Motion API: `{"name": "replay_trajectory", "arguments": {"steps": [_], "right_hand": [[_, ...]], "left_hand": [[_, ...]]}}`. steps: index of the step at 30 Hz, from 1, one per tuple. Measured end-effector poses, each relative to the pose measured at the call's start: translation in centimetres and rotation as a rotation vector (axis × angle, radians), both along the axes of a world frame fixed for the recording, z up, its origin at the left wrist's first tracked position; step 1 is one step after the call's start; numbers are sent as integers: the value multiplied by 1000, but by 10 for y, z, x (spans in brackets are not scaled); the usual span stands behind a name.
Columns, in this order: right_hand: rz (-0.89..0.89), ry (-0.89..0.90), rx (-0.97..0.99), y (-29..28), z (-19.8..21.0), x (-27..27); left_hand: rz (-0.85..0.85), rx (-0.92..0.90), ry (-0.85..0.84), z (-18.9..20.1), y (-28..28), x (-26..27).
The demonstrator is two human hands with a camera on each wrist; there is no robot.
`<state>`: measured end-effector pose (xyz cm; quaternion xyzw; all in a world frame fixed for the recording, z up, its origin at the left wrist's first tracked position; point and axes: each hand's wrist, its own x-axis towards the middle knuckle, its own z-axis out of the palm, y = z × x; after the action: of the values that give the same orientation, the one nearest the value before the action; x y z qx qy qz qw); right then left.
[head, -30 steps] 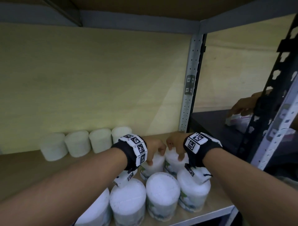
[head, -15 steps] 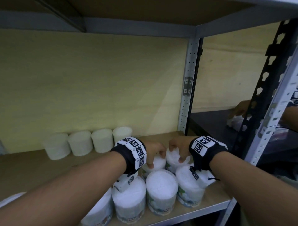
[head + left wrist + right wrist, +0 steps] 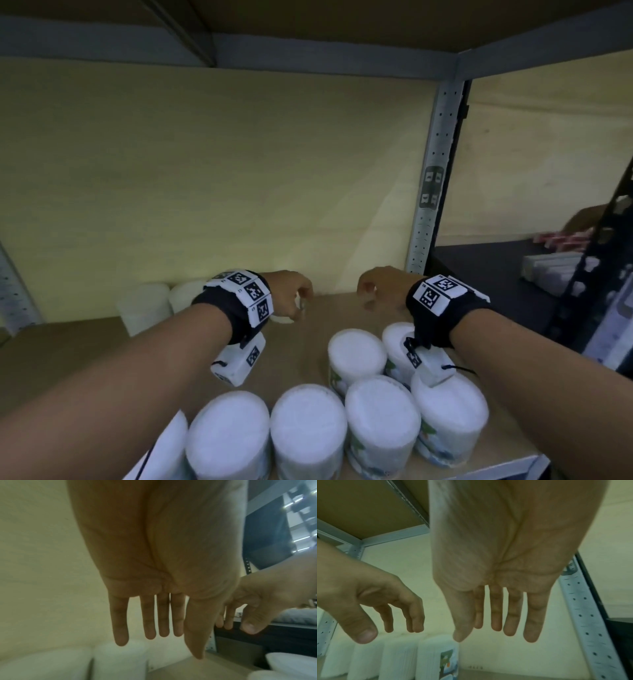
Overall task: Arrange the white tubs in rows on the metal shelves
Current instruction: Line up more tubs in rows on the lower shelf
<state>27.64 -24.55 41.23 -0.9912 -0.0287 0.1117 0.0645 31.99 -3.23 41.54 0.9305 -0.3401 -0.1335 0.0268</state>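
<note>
Several white tubs with textured lids stand at the shelf's front edge, among them one [image 3: 308, 428] in the front row and two behind it [image 3: 356, 353]. A back row of white tubs [image 3: 144, 308] lines the wall, partly hidden by my left wrist; it shows below my fingers [image 3: 118, 660] in the left wrist view, and its end tub [image 3: 436, 660] bears a label. My left hand [image 3: 301, 308] hovers over that row's right end, fingers straight [image 3: 150, 628], holding nothing. My right hand [image 3: 368, 298] hangs above bare board, its fingers [image 3: 510, 626] straight and empty.
The wooden shelf board [image 3: 335, 311] is bare between the two groups of tubs. A perforated metal upright [image 3: 430, 192] stands at the right, and the shelf above [image 3: 308, 20] hangs low overhead. Packs [image 3: 555, 274] lie on a dark neighbouring shelf.
Both hands have let go of the two second-row tubs, risen and moved back toward the wall, spreading apart. Those tubs stay where they were.
</note>
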Motion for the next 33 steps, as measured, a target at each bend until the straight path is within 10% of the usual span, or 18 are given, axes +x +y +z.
{"name": "replay_trajectory", "arguments": {"steps": [33], "right_hand": [[76, 16, -179, 133, -39, 147]], "left_hand": [[256, -174, -104, -63, 97, 120]]}}
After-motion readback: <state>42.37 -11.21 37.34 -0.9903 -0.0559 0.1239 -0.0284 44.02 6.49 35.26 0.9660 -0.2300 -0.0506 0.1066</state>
